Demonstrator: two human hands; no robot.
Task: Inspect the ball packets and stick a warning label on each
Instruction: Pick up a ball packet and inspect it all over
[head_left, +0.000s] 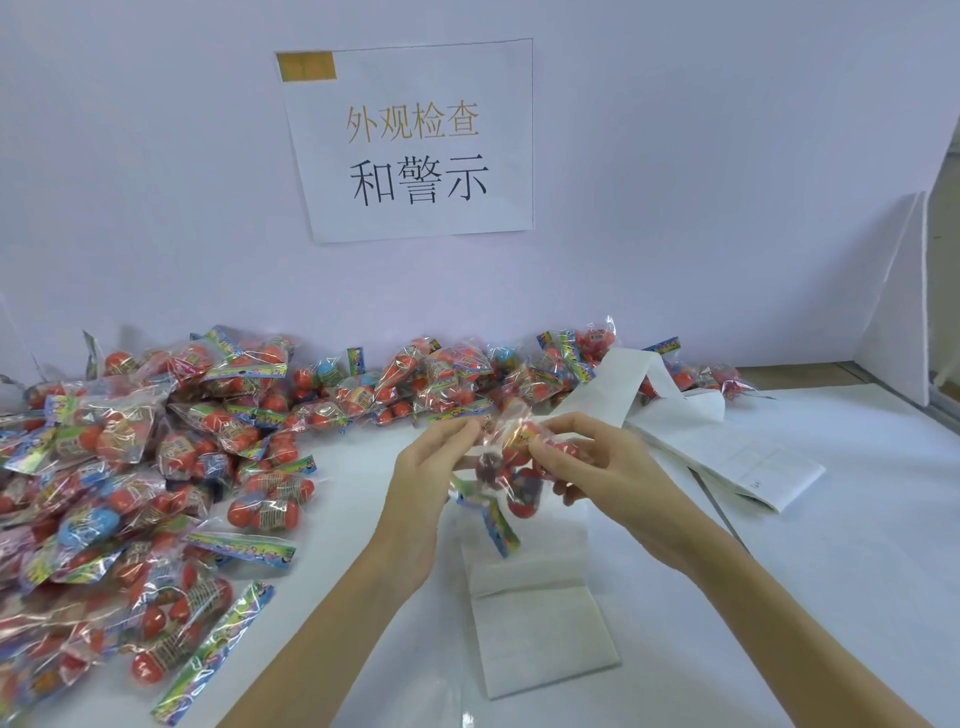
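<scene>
Hanging between them above the table (779, 597), the ball packet (511, 467) is pinched by left hand (423, 483) and right hand (592, 467).

glossy clear plastic packets (156, 467), matt paper strip (540, 623)

Clear cellophane ball packets (171, 467) hold orange-red balls, a few sky blue, each topped with a rainbow-striped header card (210, 660) (green, yellow and blue bands). The label strip (540, 618) is plain white on a white table (857, 571). The white wall sign (415, 140) carries gold and black characters beside an ochre patch.
</scene>
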